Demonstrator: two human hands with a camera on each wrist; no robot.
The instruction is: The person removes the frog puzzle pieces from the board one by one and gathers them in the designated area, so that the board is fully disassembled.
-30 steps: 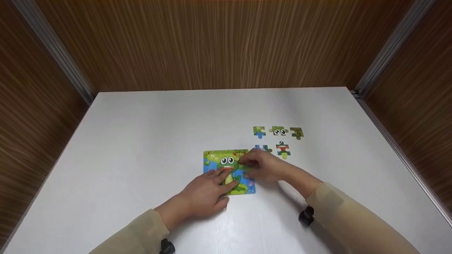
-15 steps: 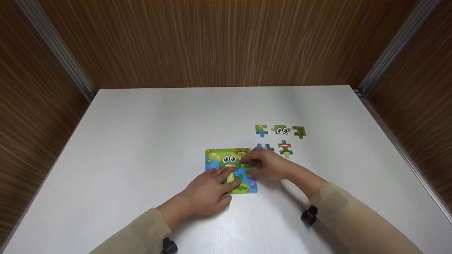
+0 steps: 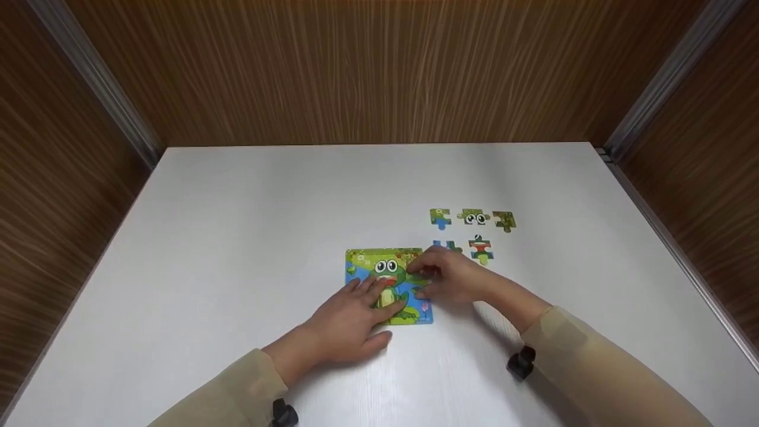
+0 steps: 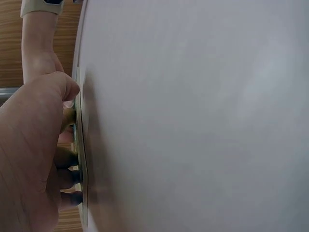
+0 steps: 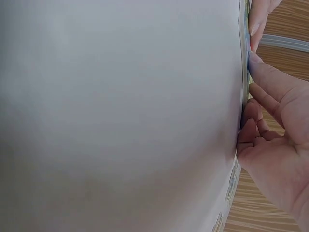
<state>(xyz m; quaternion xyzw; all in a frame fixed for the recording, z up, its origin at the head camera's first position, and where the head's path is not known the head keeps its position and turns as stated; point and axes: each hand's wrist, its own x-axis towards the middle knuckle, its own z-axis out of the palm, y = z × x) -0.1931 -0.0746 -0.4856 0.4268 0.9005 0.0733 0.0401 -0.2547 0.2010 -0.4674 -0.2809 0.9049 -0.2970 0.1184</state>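
Note:
A square frog jigsaw puzzle (image 3: 359, 259) in a tray lies at the middle of the white table. My left hand (image 3: 347, 326) rests on it from the lower left with fingers spread, fingertips over the frog's body. At its right side, my right hand (image 3: 447, 276) has the thumb and index finger bent against the surface, around a puzzle piece mostly hidden beneath the hand. In the right wrist view, the right thumb (image 5: 270, 77) presses at the board's top face. Seen edge-on in the left wrist view, the board (image 4: 83, 159) lies under the left fingers.
Loose puzzle pieces lie beyond the board at the right: a corner piece (image 3: 440, 217), an eyes piece (image 3: 474, 217), a dark green piece (image 3: 505, 220) and a mouth piece (image 3: 481, 249). Another piece (image 3: 453, 245) is partly behind the right hand. Wood-grain panels (image 3: 379, 71) enclose the table.
The head view has shifted slightly, so everything sits a little higher and farther right. The left fingers have drawn back slightly, showing more of the frog's mouth. My right hand stays in place on the board.

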